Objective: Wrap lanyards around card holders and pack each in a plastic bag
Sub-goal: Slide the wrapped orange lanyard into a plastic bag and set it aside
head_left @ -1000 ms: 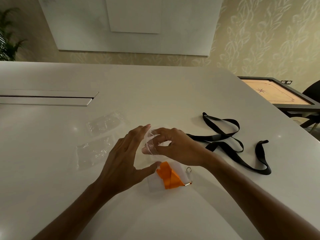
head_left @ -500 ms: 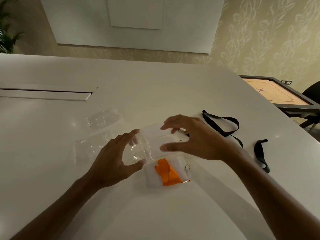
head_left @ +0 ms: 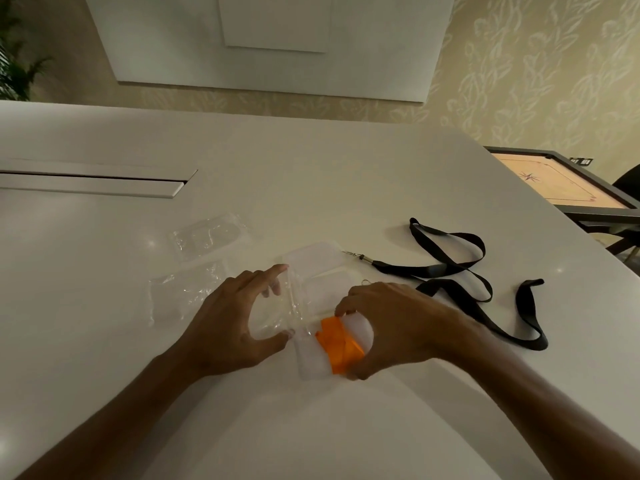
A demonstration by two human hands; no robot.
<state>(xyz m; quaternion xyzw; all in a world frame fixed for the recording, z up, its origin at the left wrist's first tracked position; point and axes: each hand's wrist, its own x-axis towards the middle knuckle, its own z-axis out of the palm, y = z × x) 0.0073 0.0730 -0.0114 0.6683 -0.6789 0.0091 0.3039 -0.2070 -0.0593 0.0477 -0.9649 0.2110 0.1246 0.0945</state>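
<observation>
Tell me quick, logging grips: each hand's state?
Left hand: holding the clear plastic bag open.
Right hand: gripping the orange-wrapped card holder.

A single wide-angle head-mounted view looks forward and down across the white table (head_left: 311, 174), close above both forearms entering from the lower frame edge. The wall (head_left: 536, 64) fills the upper frame; lines bow near the edges.

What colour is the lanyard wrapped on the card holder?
Orange lanyard, seen in the head view; right hand holds it.
</observation>
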